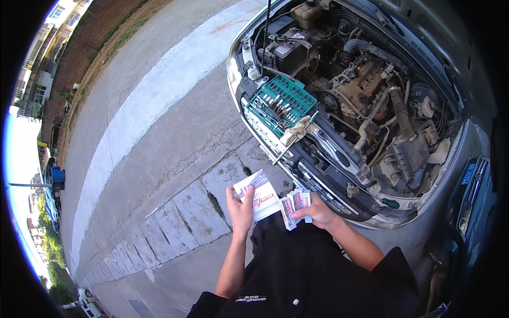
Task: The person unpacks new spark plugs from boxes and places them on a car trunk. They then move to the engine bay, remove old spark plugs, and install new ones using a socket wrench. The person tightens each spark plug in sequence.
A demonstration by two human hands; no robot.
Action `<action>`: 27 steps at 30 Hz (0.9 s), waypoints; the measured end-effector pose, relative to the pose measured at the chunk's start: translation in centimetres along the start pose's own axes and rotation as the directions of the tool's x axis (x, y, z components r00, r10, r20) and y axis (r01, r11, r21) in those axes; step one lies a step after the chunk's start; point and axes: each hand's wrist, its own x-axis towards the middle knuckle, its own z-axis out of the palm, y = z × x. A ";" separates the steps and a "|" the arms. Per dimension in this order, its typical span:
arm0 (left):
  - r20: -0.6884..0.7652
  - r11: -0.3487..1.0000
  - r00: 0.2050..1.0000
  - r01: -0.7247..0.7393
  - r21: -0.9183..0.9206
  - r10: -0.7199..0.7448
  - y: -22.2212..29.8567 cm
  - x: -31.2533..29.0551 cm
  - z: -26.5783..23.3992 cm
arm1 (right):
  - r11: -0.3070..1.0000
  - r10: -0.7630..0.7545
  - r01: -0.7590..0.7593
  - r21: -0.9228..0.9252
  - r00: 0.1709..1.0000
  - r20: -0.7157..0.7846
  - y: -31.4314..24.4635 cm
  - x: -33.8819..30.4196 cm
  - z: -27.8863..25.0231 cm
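Note:
My left hand (242,211) is closed on a flat white carton (265,201) with red and blue print, its thumb lying on the carton's face. In my right hand (319,212) are several small, narrow white boxes (289,213) with red and grey print, fanned out and pinched under the thumb. The small boxes are close to the carton's right edge. Both hands are in front of my body, just short of the car's front end. Whether the carton holds anything cannot be seen.
Ahead to the right, a car's engine bay (366,90) lies uncovered under a raised hood. A green socket set case (281,103) rests unfolded across its front edge, beside a pale work glove (298,131). Concrete drain slabs (183,217) run along the ground at left.

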 end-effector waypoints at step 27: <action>0.976 0.843 -0.206 -0.535 -0.060 -0.062 2.9 9.4 18.9 | 0.543 -0.281 0.814 0.205 0.407 -0.869 7.8 -1.9 4.2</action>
